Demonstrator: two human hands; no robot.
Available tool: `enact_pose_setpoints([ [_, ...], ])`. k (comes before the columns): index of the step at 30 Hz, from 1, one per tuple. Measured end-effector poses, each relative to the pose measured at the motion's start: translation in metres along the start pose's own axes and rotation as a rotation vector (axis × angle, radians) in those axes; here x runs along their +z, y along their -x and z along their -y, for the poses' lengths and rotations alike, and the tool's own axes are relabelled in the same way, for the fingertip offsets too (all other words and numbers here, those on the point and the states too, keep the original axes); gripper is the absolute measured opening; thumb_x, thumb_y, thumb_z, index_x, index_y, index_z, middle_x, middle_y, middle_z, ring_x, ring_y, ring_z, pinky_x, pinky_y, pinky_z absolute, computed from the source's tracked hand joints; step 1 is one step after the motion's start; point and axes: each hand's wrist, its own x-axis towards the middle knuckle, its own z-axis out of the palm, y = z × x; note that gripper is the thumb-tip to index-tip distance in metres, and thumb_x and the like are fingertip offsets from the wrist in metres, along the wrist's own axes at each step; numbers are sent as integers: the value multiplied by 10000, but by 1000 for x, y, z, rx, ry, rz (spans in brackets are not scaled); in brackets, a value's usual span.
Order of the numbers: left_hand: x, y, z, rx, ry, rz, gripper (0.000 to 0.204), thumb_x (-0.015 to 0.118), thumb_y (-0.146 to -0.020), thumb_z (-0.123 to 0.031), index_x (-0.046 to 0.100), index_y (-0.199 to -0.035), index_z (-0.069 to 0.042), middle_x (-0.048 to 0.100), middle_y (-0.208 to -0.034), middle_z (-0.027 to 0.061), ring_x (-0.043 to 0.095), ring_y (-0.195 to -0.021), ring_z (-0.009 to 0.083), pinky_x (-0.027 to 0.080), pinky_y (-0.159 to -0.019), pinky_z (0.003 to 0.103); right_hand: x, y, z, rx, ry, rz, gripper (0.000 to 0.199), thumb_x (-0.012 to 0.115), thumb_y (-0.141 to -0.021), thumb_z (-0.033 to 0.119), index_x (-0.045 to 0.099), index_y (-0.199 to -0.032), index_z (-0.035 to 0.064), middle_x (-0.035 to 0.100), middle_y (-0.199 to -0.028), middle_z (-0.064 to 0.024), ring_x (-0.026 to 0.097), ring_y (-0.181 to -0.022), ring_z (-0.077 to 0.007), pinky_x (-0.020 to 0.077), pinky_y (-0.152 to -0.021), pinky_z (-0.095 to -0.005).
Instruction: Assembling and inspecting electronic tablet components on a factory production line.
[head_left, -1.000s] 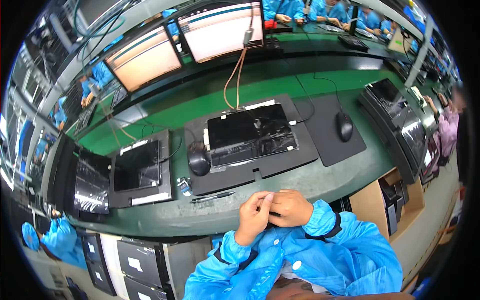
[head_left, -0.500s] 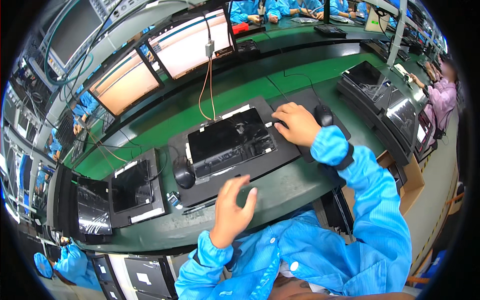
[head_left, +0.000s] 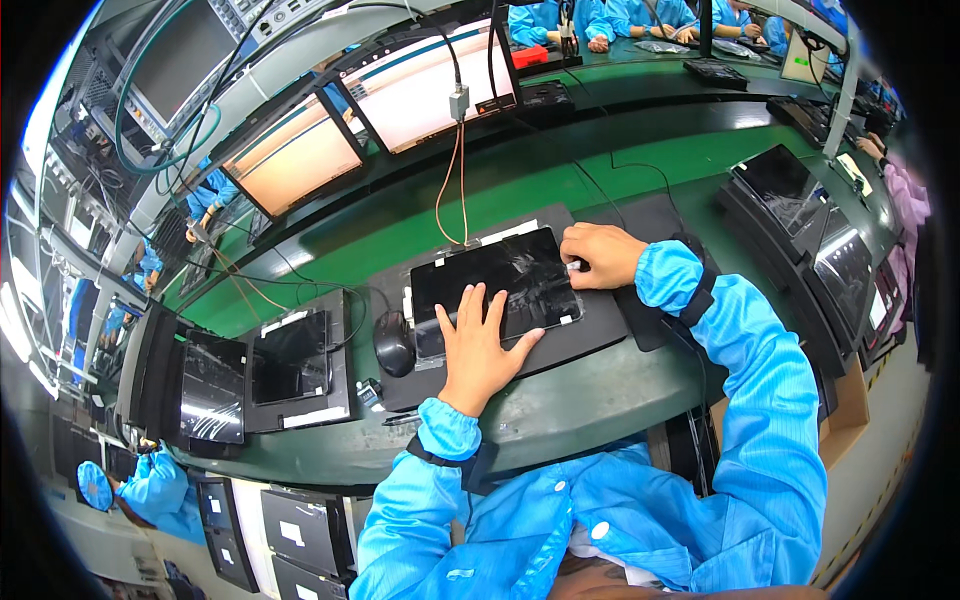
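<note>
pinching a small pale connector [head_left: 574, 266] in the right hand [head_left: 603, 257] at the right edge of the black panel [head_left: 530, 275], rested the left hand [head_left: 480, 350], fingers spread, on it, above the dark mat [head_left: 601, 322].

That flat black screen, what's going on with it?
The person's left hand is spread on the flat black screen. The right hand pinches a small whitish thing, maybe a plug, at the screen's right edge. The screen lies on a dark mat, with a black mouse to its left.
</note>
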Motion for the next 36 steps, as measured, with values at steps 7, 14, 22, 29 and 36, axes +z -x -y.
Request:
enact_pose_setpoints([
  [7, -5, -1, -4, -14, -22, 11, 735, 807, -829, -475, 595, -1389, -48, 478, -1513, 230, 392, -1465, 384, 199, -1189, 674, 0, -3, -4, -38, -18, 0, 213, 726, -780, 206, 594, -850, 53, 585, -901, -121, 633, -792, -380, 507, -699, -495],
  [14, -9, 0, -6, 47, 11, 14, 841, 881, -725, -503, 615, -1372, -36, 496, -1502, 206, 439, -1433, 362, 206, -1205, 648, 3, 24, 1, 0, -38, -5, 194, 716, -835, 216, 648, -930, 61, 635, -902, -108, 660, -773, -369, 529, -677, -478],
  [22, -13, 3, -9, 79, 39, 24, 875, 910, -673, -508, 632, -1351, -29, 521, -1486, 195, 469, -1410, 351, 224, -1209, 620, -7, 60, 0, 8, -71, -80, 382, 738, -896, 282, 688, -1238, 119, 730, -893, -139, 699, -776, -357, 564, -696, -432],
  [29, -10, 5, -8, 72, -10, -2, 883, 914, -660, -520, 640, -1333, -19, 539, -1464, 186, 493, -1378, 350, 249, -1199, 599, -21, 84, 10, 342, -168, -35, 335, 639, -991, 378, 651, -1030, 46, 712, -835, -159, 685, -806, -362, 520, -746, -448],
  [36, -5, 4, -11, 63, -51, -57, 844, 920, -659, -519, 665, -1286, -15, 598, -1398, 178, 549, -1314, 351, 307, -1170, 592, -22, 58, 17, 577, -656, 166, 343, 465, -1067, 331, 673, -1137, 67, 671, -811, -27, 599, -794, -151, 472, -749, -329],
])
